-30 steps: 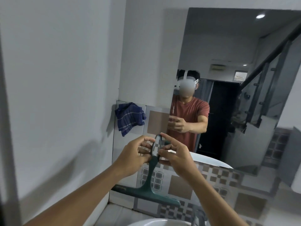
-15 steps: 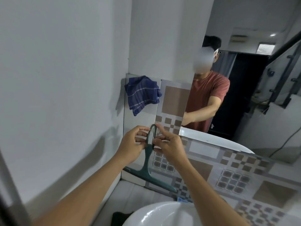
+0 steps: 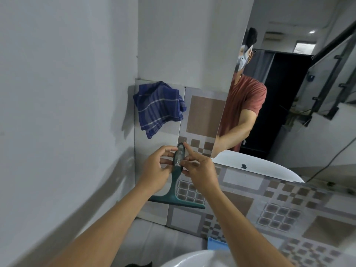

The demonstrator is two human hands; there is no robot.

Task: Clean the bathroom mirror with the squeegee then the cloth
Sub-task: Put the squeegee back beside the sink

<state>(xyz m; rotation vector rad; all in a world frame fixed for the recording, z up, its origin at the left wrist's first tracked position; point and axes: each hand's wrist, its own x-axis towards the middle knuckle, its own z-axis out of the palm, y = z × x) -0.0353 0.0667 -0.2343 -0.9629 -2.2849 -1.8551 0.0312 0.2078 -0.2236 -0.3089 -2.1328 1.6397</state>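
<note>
A green squeegee [image 3: 176, 193] hangs blade-down in front of the tiled wall, its loop handle up. My left hand [image 3: 156, 170] grips the handle from the left and my right hand [image 3: 200, 170] pinches it from the right, forefinger raised along the loop. A blue checked cloth [image 3: 158, 108] hangs on the wall above and left of my hands. The mirror [image 3: 298, 112] fills the upper right and reflects a person in a red shirt.
A white basin [image 3: 192, 259] curves at the bottom edge, with a light blue object [image 3: 216, 244] just behind it. A plain white wall [image 3: 67, 112] closes in on the left. Patterned brown and grey tiles [image 3: 269, 205] run below the mirror.
The view has tilted down and left, so the mirror slid right. Both hands stay on the squeegee handle, which now sits slightly lower against the tiles.
</note>
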